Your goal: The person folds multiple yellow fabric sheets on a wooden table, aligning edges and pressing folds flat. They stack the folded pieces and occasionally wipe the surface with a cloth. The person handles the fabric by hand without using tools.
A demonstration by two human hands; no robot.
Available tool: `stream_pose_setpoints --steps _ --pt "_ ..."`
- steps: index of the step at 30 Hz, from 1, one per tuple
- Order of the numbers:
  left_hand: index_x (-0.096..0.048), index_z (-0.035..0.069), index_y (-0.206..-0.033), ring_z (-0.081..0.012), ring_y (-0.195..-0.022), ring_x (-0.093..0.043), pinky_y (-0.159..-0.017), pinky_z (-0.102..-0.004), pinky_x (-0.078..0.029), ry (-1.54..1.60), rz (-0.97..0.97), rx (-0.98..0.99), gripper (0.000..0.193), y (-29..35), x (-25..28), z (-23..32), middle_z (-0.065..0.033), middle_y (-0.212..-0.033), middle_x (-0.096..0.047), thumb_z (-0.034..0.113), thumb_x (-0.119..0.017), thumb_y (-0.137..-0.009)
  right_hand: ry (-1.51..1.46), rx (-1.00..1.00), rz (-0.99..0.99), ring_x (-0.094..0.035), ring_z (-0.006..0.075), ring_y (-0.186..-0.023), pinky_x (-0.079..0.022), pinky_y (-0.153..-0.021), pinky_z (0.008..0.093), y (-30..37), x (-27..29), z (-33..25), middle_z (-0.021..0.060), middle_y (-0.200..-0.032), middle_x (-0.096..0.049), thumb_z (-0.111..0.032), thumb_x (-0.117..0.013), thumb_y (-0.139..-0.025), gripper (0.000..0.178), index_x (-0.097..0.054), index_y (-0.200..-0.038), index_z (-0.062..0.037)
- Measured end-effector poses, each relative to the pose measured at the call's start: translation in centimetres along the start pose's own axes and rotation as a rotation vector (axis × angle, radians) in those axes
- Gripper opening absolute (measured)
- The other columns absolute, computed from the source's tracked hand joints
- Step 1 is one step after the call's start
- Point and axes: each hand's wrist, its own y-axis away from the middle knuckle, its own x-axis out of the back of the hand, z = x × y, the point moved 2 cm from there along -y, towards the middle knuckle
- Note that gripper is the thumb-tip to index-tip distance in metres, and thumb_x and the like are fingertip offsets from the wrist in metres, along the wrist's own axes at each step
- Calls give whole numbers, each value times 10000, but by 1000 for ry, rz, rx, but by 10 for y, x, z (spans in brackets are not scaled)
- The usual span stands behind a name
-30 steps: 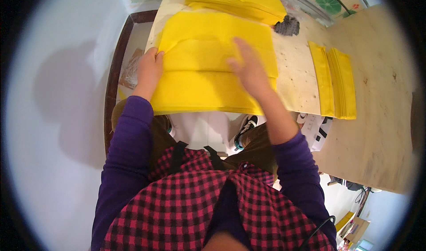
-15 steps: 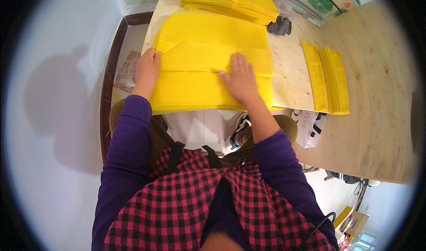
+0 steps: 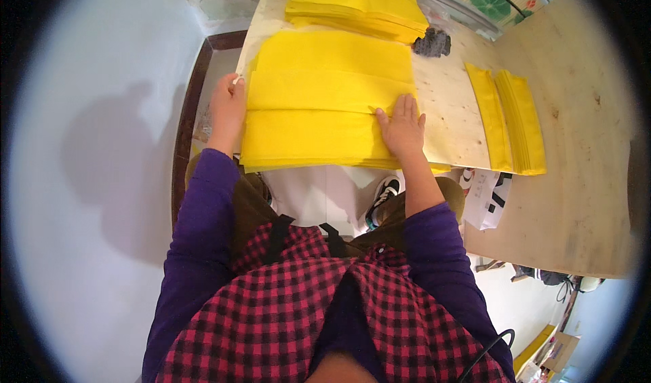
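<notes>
Pale wall (image 3: pixel 102 64) fills the left side of the head view, with a brown edging (image 3: pixel 184 129) on the floor beside it, and a wooden table (image 3: pixel 447 118) lies ahead of the person's knees. The yellow cloth (image 3: pixel 319 88) rests on the table's near left part, its near edge along the table's near edge, probably so that both arms can reach across it without stretching. Several layers show at that edge, and a crease or fold runs across from left to right. The right hand (image 3: pixel 404 131) is spread palm down on the cloth near its right edge, fingers pointing far, gripping nothing; such a flat touch would press the layers level. The left hand (image 3: pixel 228 108) is just beside the cloth's left edge with fingers curled in; whether it pinches anything cannot be told. A far stack (image 3: pixel 356 5) of yellow cloth lies beyond, seemingly out of the arms' way, with a grey lump (image 3: pixel 432 43) by its right corner. Two yellow bundles (image 3: pixel 521 122) lie side by side at right, next to a wooden panel (image 3: pixel 576 179), perhaps set apart to leave working room. Below the table's near edge is a white bag (image 3: pixel 487 200).
</notes>
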Motion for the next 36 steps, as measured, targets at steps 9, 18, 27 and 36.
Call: stream_pose_setpoints --steps 9,18,27,36 --pt "-431 48 -1363 -307 -1359 -324 -1116 -475 -223 -208 -536 -550 489 70 -97 114 -169 -1431 -399 343 -411 -973 -32 -7 24 -136 255 -1441 -128 -1145 493 3 4 -1 158 -1546 -171 -565 -318 -943 782 -190 -1470 -3" --pt "-245 81 -1471 -256 -1434 -165 -1147 -477 -126 -647 -487 -224 628 44 -70 49 -110 -1549 -192 442 -366 -972 -25 24 57 -146 265 -1439 -113 -1145 499 3 -1 2 174 -1540 -181 -595 -303 -933 823 -203 -1458 31" --pt "-257 73 -1467 -248 -1440 -142 -1154 -453 -125 -642 -432 -125 639 35 -50 32 -112 -1552 -182 433 -400 -959 -6 192 133 -159 292 -1432 -110 -1147 488 5 23 -38 190 -1530 -201 -593 -345 -926 821 -245 -1445 35" --pt "-229 88 -1478 -240 -1437 -155 -1152 -458 -142 -714 -435 -163 634 33 -51 29 -100 -1550 -192 451 -364 -976 -195 431 14 -182 283 -1427 -134 -1153 442 3 -2 -103 175 -1525 -226 -580 -389 -916 803 -268 -1443 14"
